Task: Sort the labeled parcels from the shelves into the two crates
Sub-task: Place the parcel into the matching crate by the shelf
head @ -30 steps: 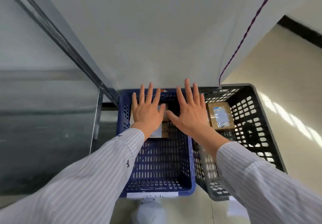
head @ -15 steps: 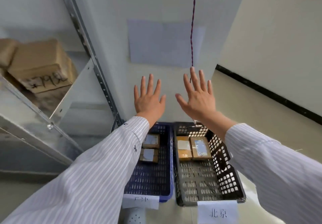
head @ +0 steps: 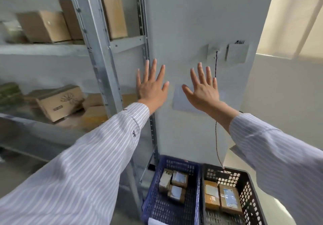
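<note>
My left hand [head: 151,84] and my right hand [head: 203,88] are raised in front of a grey wall, fingers spread, holding nothing. Far below them on the floor stand a blue crate [head: 176,212] with three small labeled parcels [head: 180,179] and, to its right, a black crate [head: 248,189] with two labeled parcels [head: 228,201]. On the metal shelves [head: 97,49] at the left lie cardboard boxes: one printed box [head: 59,101] on the middle shelf, others [head: 43,26] on the upper shelf.
A dark cord [head: 216,137] hangs down the wall to the black crate from two wall plates [head: 227,52]. A sheet of paper [head: 181,100] is stuck to the wall behind my hands. Bright floor lies at the far right.
The view has tilted up from the crates to the wall and shelves. Both hands rose with it, still spread and empty. The crates now sit at the bottom of the view.
</note>
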Motion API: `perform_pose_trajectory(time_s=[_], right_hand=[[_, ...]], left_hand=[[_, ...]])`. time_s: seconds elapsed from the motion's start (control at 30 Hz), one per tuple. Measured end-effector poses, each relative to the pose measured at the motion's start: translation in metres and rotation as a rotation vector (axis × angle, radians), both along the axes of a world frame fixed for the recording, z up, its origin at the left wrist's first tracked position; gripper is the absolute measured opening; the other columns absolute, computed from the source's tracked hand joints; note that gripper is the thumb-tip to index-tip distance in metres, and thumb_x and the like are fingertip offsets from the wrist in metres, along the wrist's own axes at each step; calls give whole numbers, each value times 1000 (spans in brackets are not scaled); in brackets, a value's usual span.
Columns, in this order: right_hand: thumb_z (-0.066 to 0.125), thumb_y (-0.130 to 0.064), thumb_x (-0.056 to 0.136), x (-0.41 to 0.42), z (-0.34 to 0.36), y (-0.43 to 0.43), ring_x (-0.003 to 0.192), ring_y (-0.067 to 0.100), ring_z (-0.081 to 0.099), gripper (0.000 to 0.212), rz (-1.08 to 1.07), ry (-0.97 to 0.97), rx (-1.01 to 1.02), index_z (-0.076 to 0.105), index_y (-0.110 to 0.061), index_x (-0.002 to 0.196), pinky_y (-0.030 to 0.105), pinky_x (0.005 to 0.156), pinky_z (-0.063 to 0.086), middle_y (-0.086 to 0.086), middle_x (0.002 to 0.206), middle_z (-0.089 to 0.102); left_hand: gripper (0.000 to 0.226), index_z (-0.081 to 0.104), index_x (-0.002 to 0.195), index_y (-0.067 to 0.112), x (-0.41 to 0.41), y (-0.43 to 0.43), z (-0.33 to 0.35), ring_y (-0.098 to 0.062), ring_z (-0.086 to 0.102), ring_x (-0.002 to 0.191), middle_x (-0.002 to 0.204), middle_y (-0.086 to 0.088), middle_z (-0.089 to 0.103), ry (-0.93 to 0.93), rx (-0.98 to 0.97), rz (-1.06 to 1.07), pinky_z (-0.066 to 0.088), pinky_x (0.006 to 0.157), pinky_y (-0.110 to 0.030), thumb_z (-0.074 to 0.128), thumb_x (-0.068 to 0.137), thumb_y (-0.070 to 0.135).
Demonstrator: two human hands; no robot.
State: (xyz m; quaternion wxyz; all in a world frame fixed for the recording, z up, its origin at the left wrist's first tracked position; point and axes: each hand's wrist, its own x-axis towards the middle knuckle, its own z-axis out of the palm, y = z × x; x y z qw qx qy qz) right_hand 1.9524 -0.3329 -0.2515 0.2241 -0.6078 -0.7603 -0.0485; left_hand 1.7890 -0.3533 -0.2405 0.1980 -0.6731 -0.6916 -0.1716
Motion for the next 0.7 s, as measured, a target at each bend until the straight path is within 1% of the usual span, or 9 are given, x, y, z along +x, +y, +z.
perform_pose_trajectory(time_s=[0.13,0.3,0.5,0.7], right_hand=[[24,-50,99,-52,57,-21,144,22,-22,66,131,34,23,-1,-23,153,45,118,-6,-1,158,-21],[21,-50,100,-130,108,-54,143,22,-24,64,315,30,81,-5,-24,152,44,117,-7,-1,157,-23],[21,-50,100,-232,145,-80,142,21,-26,64,474,11,126,-8,-25,152,44,118,-8,-2,156,-26],[23,-48,100,-335,164,-103,144,22,-24,63,563,38,149,-4,-24,152,44,118,-6,-3,157,-24]], left_hand=[[58,-7,150,28,-49,-43,49,-23,-21,143,157,-2,-20,45,76,98,-12,115,-47,15,100,47],[57,-6,150,29,-116,-93,89,-23,-21,143,157,-1,-20,49,115,231,-12,115,-48,15,101,45],[56,-4,151,29,-205,-140,129,-23,-21,143,157,-1,-19,49,142,377,-10,115,-49,17,101,45],[55,-2,151,30,-295,-170,152,-23,-19,144,157,-1,-18,58,137,433,-10,114,-49,18,101,44]])
